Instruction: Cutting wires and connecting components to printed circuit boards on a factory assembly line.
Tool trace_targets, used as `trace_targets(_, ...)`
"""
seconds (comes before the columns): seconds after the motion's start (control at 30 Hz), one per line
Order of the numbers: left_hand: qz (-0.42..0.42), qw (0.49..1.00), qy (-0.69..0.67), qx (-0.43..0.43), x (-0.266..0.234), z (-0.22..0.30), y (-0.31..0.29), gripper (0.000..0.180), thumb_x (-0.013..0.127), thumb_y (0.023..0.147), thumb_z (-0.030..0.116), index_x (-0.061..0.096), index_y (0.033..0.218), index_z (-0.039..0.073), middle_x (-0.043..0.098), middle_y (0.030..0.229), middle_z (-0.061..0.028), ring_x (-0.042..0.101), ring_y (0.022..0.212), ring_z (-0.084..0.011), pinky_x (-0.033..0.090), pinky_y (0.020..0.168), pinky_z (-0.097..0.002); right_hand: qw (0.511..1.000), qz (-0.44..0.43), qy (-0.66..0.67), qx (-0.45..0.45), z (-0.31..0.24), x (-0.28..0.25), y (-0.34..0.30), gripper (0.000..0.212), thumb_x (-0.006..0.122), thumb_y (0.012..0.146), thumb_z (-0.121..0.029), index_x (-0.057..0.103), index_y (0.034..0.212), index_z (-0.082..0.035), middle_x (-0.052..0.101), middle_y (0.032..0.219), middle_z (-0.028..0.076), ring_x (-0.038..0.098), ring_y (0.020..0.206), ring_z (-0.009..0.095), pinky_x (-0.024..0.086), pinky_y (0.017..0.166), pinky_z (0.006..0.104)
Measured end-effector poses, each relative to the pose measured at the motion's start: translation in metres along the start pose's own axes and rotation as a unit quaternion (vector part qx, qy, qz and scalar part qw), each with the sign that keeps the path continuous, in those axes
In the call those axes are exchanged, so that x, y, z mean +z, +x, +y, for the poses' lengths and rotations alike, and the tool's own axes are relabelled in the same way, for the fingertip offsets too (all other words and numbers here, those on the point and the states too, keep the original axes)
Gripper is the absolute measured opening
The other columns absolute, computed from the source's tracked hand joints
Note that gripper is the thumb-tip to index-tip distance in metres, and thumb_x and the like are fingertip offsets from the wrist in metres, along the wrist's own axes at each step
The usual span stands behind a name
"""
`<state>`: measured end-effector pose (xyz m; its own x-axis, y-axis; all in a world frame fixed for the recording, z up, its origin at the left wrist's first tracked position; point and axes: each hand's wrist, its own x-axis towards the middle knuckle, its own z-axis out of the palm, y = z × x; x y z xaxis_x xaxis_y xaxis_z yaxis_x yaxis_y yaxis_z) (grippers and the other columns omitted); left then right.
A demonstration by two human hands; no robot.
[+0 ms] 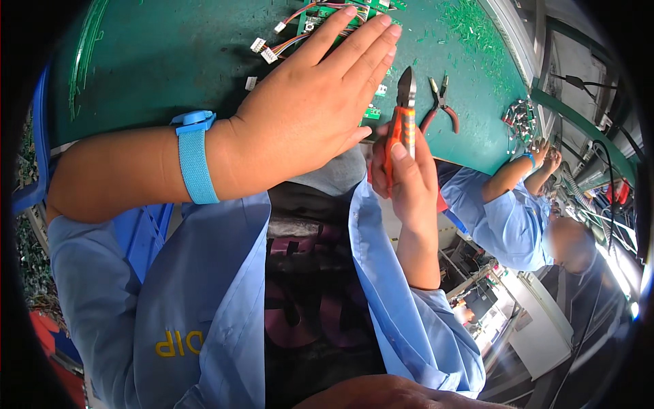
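Note:
My left hand (310,109) reaches across the green bench mat with its fingers stretched out, lying over several small green circuit boards (312,24). The palm hides most of them. Bundles of coloured wires with white plug connectors (264,50) stick out to the left of the fingers. In my right hand (412,178) is a pair of cutting pliers (407,88) with orange handles, the fingers wrapped round the grips. Its dark jaws point away from me, look closed, and stay apart from the boards. A blue strap with a clip circles my left wrist.
A second pair of pliers (441,105) with dark red handles lies right of mine. Green clippings (470,31) litter the far right of the mat, and thin green strips (87,58) lie far left. At right, another person (507,221) works beside a pile of small parts (521,121).

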<state>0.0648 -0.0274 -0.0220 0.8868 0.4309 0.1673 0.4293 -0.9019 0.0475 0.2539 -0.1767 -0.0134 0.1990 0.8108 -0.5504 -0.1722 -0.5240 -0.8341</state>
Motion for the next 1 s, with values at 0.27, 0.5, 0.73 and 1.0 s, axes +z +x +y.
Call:
trace_targets(0.27, -0.022, 1.0, -0.009, -0.015, 0.0, 0.001, 0.003, 0.081, 0.076, 0.093, 0.041, 0.055, 0.158, -0.004, 0.045, 0.172, -0.0205, 0.032, 0.166, -0.0355, 0.018, 0.138, -0.0564, 1.0, -0.012, -0.003, -0.017, -0.023, 0.014, 0.021, 0.024, 0.051, 0.112, -0.016, 0.058, 0.128, 0.0, 0.065, 0.09, 0.009, 0.058, 0.073, 0.015, 0.047, 0.059, 0.0263)
trace_targets(0.5, 0.012, 0.998, -0.062, -0.022, 0.016, 0.002, 0.001, 0.083, 0.076, 0.092, 0.043, 0.055, 0.156, -0.007, 0.047, 0.17, -0.0228, 0.033, 0.165, -0.0363, 0.018, 0.138, -0.0555, 0.999, -0.024, -0.03, -0.017, -0.025, 0.012, 0.021, 0.023, 0.052, 0.113, -0.018, 0.059, 0.125, 0.0, 0.066, 0.091, 0.01, 0.058, 0.073, 0.015, 0.047, 0.059, 0.0267)
trace_targets(0.73, 0.046, 0.993, -0.104, -0.025, 0.019, 0.0, -0.002, 0.085, 0.076, 0.091, 0.044, 0.056, 0.154, -0.009, 0.048, 0.169, -0.0247, 0.035, 0.164, -0.0369, 0.019, 0.138, -0.0547, 0.997, -0.008, -0.073, 0.026, -0.029, 0.007, 0.021, 0.025, 0.054, 0.116, -0.024, 0.06, 0.123, -0.001, 0.066, 0.091, 0.009, 0.057, 0.07, 0.014, 0.046, 0.057, 0.0269)
trace_targets(1.0, 0.182, 0.977, -0.113, -0.005, 0.04, -0.032, 0.023, 0.08, 0.063, 0.103, 0.053, 0.061, 0.149, -0.014, 0.057, 0.159, -0.031, 0.044, 0.157, -0.0443, 0.025, 0.132, -0.0634, 0.999, 0.014, -0.044, -0.024, -0.052, 0.014, 0.05, 0.034, 0.053, 0.117, -0.033, 0.062, 0.124, -0.001, 0.067, 0.09, 0.01, 0.058, 0.068, 0.015, 0.046, 0.056, 0.0282)
